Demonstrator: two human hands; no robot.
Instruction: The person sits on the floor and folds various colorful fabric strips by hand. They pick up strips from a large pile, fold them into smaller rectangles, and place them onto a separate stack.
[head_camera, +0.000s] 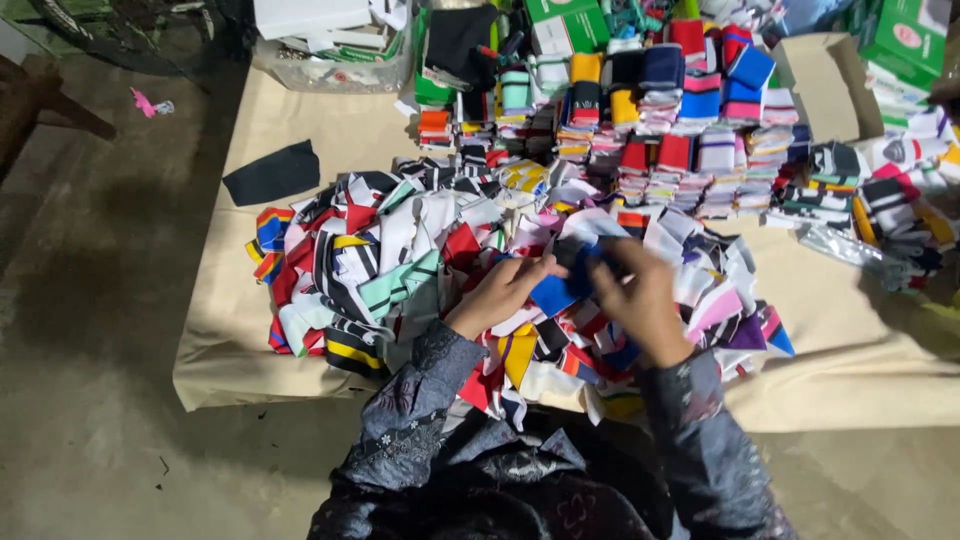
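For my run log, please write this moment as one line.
left hand: holds blue fabric piece | right hand: holds same piece | below: loose fabric pile | behind: folded stacks | surface: tan sheet

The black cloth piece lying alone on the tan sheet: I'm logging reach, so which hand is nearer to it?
Left. The left hand sits on the loose pile, right of the black cloth piece and lower in the view. The right hand is farther right, beyond the blue piece between both hands.

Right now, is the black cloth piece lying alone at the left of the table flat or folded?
Flat. The black cloth piece lies spread on the tan table cover, apart from the loose pile; no folded edge is visible.
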